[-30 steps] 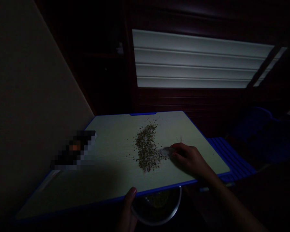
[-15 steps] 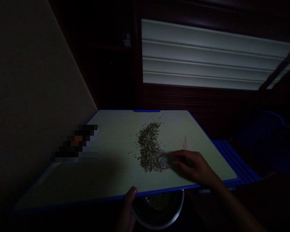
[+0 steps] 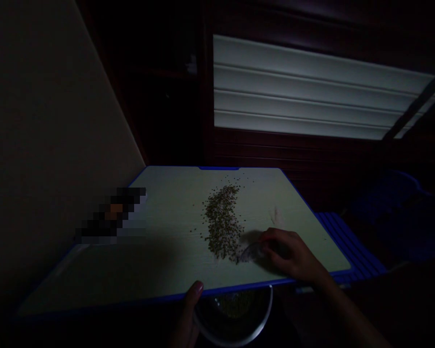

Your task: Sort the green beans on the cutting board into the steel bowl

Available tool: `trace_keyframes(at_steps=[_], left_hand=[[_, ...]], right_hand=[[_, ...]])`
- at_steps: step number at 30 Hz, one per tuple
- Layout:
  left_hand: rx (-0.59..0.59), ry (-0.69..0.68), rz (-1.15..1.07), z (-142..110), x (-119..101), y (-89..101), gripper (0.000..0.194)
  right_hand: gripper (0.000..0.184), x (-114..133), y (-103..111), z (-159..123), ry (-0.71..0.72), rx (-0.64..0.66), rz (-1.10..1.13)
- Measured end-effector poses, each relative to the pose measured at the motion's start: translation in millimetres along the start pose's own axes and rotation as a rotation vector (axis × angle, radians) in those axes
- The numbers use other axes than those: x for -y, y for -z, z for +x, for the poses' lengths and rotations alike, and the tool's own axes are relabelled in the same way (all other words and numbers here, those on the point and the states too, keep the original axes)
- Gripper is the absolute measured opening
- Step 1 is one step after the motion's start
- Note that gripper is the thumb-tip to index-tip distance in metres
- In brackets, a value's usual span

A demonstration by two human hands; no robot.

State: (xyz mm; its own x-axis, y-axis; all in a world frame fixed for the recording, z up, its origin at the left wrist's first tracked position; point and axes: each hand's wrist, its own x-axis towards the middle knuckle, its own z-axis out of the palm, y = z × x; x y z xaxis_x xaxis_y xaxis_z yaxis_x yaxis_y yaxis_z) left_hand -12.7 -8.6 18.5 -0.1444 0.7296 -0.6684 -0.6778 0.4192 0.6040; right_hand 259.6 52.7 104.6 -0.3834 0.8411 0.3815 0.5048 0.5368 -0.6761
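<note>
A band of small dark seeds (image 3: 222,224) lies across a pale board with a blue rim (image 3: 159,270). My right hand (image 3: 292,253) rests on the board just right of the seeds, fingers curled round a small pale scraper (image 3: 249,252) whose edge touches the near end of the pile. Below the board's front edge, my left hand (image 3: 188,316) grips the rim of a round metal bowl (image 3: 235,314), thumb up against the blue edge. Some seeds lie in the bowl.
The room is very dark. A pale wall stands at the left, a lit slatted window (image 3: 311,92) behind the board. A blurred-out object (image 3: 112,215) sits at the board's left side. Blue ribbed plastic (image 3: 348,241) and a blue chair lie to the right.
My right hand has drawn the scraper toward the board's near edge, along the lower end of the seed pile. My left hand keeps the bowl under the edge.
</note>
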Motion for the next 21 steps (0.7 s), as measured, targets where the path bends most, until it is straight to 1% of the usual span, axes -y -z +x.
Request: trace_keyframes(at_steps=[2, 4, 6, 8, 12, 14, 15, 16, 18, 19, 20, 21], left_hand=[[-0.031, 0.053, 0.022, -1, -1, -1.3, 0.058], [-0.045, 0.078, 0.028, -3, -3, -3.6, 0.063], [-0.021, 0.068, 0.018, -3, -4, -5.0, 0.066], [0.023, 0.063, 0.013, -2, -4, -4.5, 0.063], [0.011, 0.098, 0.004, 5, -1, 1.2, 0.060], [0.040, 0.088, 0.003, 7, 0, 4.8, 0.061], [0.056, 0.082, 0.012, 8, 1, 6.4, 0.061], [0.042, 0.076, 0.030, 8, 1, 7.7, 0.061], [-0.019, 0.088, 0.070, 10, 1, 9.8, 0.060], [-0.098, 0.089, 0.092, 11, 2, 10.8, 0.058], [-0.041, 0.088, 0.094, 13, 3, 11.8, 0.060], [-0.025, 0.082, 0.069, 15, 4, 13.0, 0.058]], right_hand=[[0.020, 2, -1, 1, 0.014, 0.058, 0.009], [0.020, 2, -2, 3, -0.006, 0.045, -0.004], [0.021, 0, -2, 4, -0.036, 0.003, -0.027], [0.022, -4, -2, 4, -0.059, -0.045, -0.046], [0.022, -11, -1, 4, -0.125, -0.203, -0.089], [0.021, -12, 0, 5, -0.166, -0.249, -0.108], [0.021, -12, 0, 5, -0.179, -0.250, -0.112], [0.021, -12, 0, 6, -0.188, -0.238, -0.113], [0.019, -9, 0, 7, -0.196, -0.190, -0.107], [0.018, -8, 0, 7, -0.194, -0.161, -0.103], [0.017, -7, 0, 7, -0.188, -0.132, -0.098], [0.017, -6, 0, 7, -0.180, -0.107, -0.093]])
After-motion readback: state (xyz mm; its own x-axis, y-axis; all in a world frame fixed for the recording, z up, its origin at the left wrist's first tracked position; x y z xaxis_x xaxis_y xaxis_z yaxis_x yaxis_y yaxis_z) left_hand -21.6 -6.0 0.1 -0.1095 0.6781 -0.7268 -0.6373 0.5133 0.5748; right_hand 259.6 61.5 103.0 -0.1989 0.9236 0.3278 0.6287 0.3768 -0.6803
